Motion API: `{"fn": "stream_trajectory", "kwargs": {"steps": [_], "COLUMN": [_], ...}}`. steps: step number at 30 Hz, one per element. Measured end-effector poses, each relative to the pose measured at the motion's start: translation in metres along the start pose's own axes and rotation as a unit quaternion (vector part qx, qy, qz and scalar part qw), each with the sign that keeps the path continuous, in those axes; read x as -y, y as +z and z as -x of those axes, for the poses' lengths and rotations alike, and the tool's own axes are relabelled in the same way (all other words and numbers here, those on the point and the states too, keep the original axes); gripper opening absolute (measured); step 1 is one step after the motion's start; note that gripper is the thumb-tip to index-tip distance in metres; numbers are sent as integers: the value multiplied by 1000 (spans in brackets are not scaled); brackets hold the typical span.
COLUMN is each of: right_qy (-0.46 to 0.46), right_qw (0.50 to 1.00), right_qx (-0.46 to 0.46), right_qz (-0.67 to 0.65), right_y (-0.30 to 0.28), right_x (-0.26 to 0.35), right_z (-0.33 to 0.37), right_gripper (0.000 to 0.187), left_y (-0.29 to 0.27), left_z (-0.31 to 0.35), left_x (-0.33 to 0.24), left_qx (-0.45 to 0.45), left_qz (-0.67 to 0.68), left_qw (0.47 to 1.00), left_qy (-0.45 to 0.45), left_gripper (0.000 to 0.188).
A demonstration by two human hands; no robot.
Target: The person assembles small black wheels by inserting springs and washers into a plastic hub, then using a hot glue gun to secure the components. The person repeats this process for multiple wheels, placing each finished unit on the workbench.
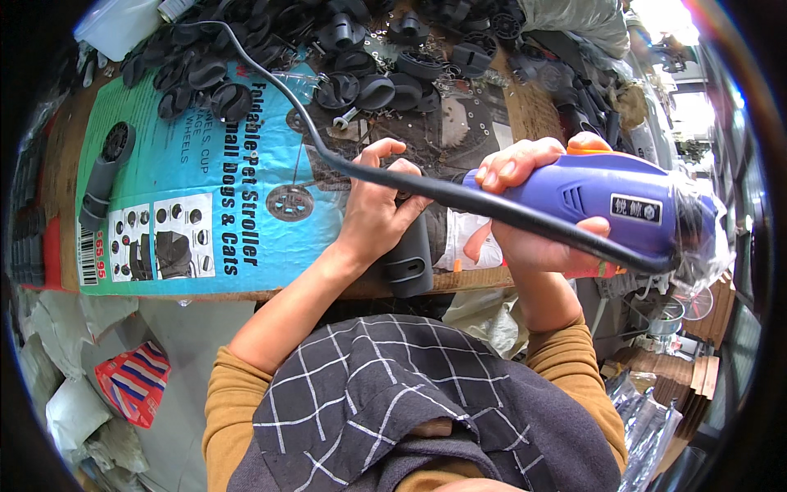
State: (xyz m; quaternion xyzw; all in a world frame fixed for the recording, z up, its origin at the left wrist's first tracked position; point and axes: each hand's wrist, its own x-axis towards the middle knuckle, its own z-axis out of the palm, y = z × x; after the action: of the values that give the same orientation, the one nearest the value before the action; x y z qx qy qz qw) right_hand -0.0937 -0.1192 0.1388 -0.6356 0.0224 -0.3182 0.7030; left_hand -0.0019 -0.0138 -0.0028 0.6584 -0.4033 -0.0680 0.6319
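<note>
My right hand (531,244) is wrapped round a blue-purple electric screwdriver (586,184) with an orange patch on top and clear plastic wrap on its rear end. The tool lies almost level, its front end toward my left hand; its tip is hidden. A thick black cord (459,197) passes in front of the tool and curves away to the far left. My left hand (369,215) grips a dark grey plastic leg piece (410,258) at its upper end. The piece lies at the table's near edge, and my fingers and the cord partly cover its top.
A printed blue cardboard sheet (221,176) covers much of the wooden table. A finished-looking grey leg with a wheel (106,176) lies on its left. Black plastic parts (377,90) are heaped at the back among loose screws. A bolt (345,118) lies before the heap.
</note>
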Motion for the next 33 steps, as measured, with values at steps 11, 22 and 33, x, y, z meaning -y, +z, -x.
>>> {"fn": "stream_trajectory", "kwargs": {"steps": [11,22,33], "right_qy": [39,67,30], "right_qw": [997,989,985], "right_qx": [23,35,124], "right_qz": [68,126,118], "right_y": [13,18,8], "right_x": [1,6,-7], "right_z": [-1,-4,-18], "right_gripper": [76,82,84], "left_y": [1,0,0], "left_z": [0,-4,-5], "left_x": [1,-1,-4], "left_qx": [6,12,15], "left_qz": [4,-20,-3], "left_qw": [999,999,997], "left_qy": [-54,-32,-70], "left_gripper": [28,44,41]}}
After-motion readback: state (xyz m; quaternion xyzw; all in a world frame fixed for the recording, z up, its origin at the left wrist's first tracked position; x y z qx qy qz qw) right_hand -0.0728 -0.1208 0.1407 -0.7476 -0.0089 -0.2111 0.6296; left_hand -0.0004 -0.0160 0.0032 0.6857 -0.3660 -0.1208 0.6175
